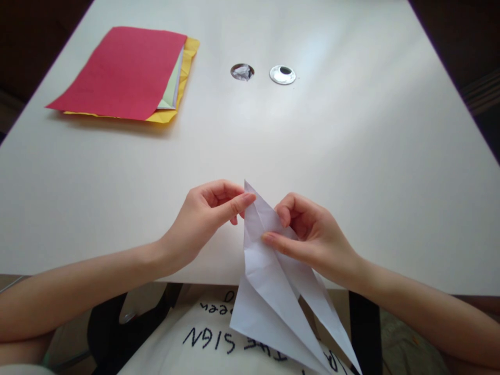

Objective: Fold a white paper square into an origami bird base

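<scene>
A folded sheet of white paper (269, 297) is held up at the table's near edge, its pointed tip upward and its long flaps hanging down over the edge. My left hand (214, 208) pinches it just below the tip, thumb on the front and fingers behind. Lower on the right side, my right hand (312, 229) grips the same paper, with its thumb lying along a crease and its index finger curled at the edge. Creases run down the paper, and its lower flaps are spread apart. Part of my left fingers is hidden behind the paper.
A stack of coloured sheets lies at the table's far left, with a red sheet (128, 70) on top and a yellow sheet (187, 73) beneath. Two round grommets, one open (242, 72) and one capped (282, 75), sit in the white table (351, 146). Printed cloth (164, 338) covers my lap.
</scene>
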`<act>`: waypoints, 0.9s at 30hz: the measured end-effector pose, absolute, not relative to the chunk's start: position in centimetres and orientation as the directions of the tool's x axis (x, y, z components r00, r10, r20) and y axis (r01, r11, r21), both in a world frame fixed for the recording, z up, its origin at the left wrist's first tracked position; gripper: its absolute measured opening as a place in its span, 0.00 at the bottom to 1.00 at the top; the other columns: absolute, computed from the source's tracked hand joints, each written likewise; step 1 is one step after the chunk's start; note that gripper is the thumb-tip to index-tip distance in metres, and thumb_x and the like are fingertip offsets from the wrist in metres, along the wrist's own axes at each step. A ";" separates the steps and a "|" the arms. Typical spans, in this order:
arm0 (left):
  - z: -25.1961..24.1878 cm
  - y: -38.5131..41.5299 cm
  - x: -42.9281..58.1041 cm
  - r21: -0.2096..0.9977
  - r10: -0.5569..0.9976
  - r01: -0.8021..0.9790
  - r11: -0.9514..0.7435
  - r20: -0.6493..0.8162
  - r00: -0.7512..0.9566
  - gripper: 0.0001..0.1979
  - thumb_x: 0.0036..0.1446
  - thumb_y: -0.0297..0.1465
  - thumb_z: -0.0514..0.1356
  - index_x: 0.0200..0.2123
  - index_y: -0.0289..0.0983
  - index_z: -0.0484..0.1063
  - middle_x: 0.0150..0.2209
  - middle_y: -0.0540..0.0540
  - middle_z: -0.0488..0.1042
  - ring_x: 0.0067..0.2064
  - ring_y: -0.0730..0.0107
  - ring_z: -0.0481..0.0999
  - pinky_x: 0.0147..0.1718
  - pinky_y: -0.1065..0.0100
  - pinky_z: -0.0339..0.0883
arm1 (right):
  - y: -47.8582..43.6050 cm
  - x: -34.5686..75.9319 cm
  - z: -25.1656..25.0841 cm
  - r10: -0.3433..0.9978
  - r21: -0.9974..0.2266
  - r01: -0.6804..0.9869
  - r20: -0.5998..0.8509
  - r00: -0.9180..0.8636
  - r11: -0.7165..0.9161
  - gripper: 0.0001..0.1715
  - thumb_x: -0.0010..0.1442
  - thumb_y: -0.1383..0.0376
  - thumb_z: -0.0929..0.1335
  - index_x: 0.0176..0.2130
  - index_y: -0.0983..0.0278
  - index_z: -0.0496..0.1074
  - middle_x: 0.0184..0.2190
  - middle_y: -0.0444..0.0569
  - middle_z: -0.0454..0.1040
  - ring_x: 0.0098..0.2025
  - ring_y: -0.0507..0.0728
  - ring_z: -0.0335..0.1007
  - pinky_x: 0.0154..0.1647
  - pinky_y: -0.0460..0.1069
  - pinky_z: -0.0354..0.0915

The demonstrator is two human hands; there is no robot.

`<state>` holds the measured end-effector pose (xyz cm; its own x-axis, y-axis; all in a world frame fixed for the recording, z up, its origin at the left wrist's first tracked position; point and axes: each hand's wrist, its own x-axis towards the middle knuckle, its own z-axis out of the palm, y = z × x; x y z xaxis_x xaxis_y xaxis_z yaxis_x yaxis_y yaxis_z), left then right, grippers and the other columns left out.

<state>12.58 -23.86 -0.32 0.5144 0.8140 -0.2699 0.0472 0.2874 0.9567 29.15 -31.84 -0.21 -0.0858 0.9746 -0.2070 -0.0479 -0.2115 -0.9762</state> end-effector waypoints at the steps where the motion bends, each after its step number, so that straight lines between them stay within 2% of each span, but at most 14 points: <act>1: -0.3 -23.9 12.6 0.958 0.807 0.067 0.280 -0.273 0.524 0.08 0.51 0.34 0.63 0.26 0.35 0.73 0.24 0.51 0.71 0.25 0.77 0.67 0.25 0.74 0.62 | -31.9 29.1 -0.2 0.976 -0.978 -0.045 -0.200 -0.080 -0.204 0.15 0.53 0.69 0.70 0.28 0.63 0.57 0.22 0.37 0.56 0.23 0.45 0.51 0.20 0.42 0.51; 11: -0.2 -24.3 12.3 0.976 0.859 0.016 0.218 -0.200 0.472 0.10 0.51 0.33 0.64 0.22 0.36 0.70 0.20 0.53 0.69 0.23 0.80 0.66 0.22 0.77 0.61 | -31.8 29.3 -0.2 0.989 -0.990 0.066 -0.129 -0.073 -0.124 0.08 0.54 0.67 0.69 0.31 0.63 0.64 0.27 0.41 0.65 0.28 0.48 0.60 0.26 0.43 0.57; 16: -0.2 -24.3 12.4 0.980 0.850 0.030 0.197 -0.186 0.493 0.09 0.52 0.33 0.63 0.23 0.37 0.70 0.22 0.53 0.69 0.24 0.80 0.66 0.23 0.78 0.62 | -32.0 29.2 -0.3 0.991 -0.989 0.086 -0.121 -0.051 -0.117 0.07 0.54 0.68 0.69 0.30 0.63 0.64 0.25 0.40 0.64 0.26 0.47 0.59 0.23 0.43 0.56; 20: 0.0 -24.3 12.5 0.976 0.803 0.109 0.187 -0.216 0.555 0.07 0.51 0.35 0.63 0.27 0.38 0.73 0.25 0.51 0.72 0.25 0.78 0.67 0.22 0.77 0.62 | -32.1 29.1 -0.4 0.995 -0.990 0.101 -0.096 -0.012 -0.094 0.07 0.54 0.70 0.69 0.31 0.62 0.64 0.26 0.40 0.66 0.27 0.47 0.61 0.25 0.43 0.57; 24: 0.3 -24.5 12.4 0.960 0.773 0.249 0.128 -0.254 0.582 0.13 0.50 0.38 0.63 0.20 0.36 0.69 0.19 0.52 0.67 0.22 0.77 0.65 0.19 0.76 0.60 | -32.1 29.1 -0.4 0.997 -0.994 0.087 -0.071 0.001 -0.071 0.07 0.55 0.69 0.69 0.31 0.62 0.65 0.28 0.41 0.67 0.30 0.48 0.64 0.29 0.44 0.61; 27: 0.3 -24.6 12.3 0.958 0.805 0.272 0.092 -0.232 0.546 0.15 0.50 0.37 0.63 0.17 0.36 0.67 0.16 0.53 0.65 0.20 0.78 0.64 0.18 0.76 0.59 | -32.1 29.2 -0.4 0.999 -0.994 0.097 -0.053 -0.015 -0.051 0.06 0.56 0.68 0.68 0.32 0.62 0.65 0.29 0.41 0.68 0.31 0.49 0.64 0.30 0.44 0.61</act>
<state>12.35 -24.55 0.28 0.5457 0.8051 -0.2325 0.2718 0.0924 0.9579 29.18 -32.11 -0.36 -0.0146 0.9985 -0.0526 0.0969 -0.0509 -0.9940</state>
